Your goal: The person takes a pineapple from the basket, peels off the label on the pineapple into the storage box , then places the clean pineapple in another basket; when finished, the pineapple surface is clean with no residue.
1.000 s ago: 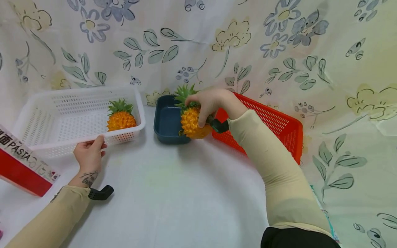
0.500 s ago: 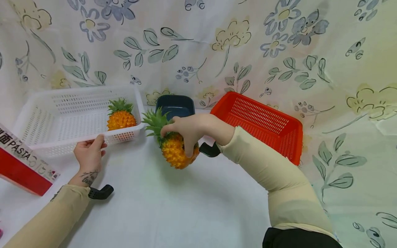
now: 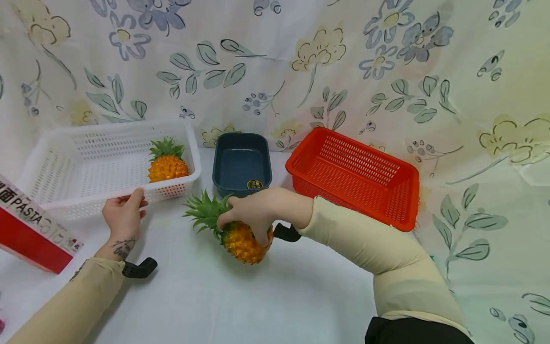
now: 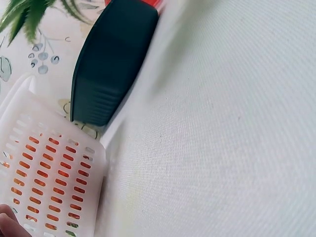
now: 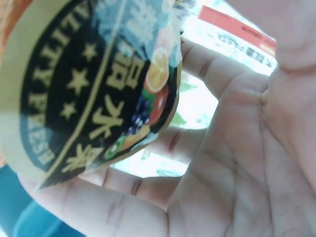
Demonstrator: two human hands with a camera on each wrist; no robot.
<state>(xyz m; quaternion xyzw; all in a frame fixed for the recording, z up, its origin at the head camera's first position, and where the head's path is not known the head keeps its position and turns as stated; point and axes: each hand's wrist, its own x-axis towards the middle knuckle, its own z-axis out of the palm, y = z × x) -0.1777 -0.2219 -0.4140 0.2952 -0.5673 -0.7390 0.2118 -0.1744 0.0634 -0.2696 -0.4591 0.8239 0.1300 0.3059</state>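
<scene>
My right hand (image 3: pixel 259 210) grips a pineapple (image 3: pixel 244 242) by its upper body, over the white table in front of the dark blue dish. The green crown (image 3: pixel 206 210) tips to the left. In the right wrist view, fingers curl around the fruit beside its black and gold oval label (image 5: pixel 74 84). My left hand (image 3: pixel 122 217) pinches the front rim of a white perforated basket (image 3: pixel 77 203), thumb on top. A second pineapple (image 3: pixel 167 167) sits upright in that basket's right end, and its orange shows through the holes in the left wrist view.
The dark blue dish (image 3: pixel 238 165) stands between the baskets, a round yellow-black sticker (image 3: pixel 254 184) inside it. To its right is a red perforated basket (image 3: pixel 352 179). A red and white pasta box (image 3: pixel 38 234) leans at the left. Floral cloth (image 3: pixel 275 71) hangs behind.
My right hand has brought the pineapple from over the dark blue dish forward and to the left, its crown tilting left. The left hand has stayed on the white basket's rim.
</scene>
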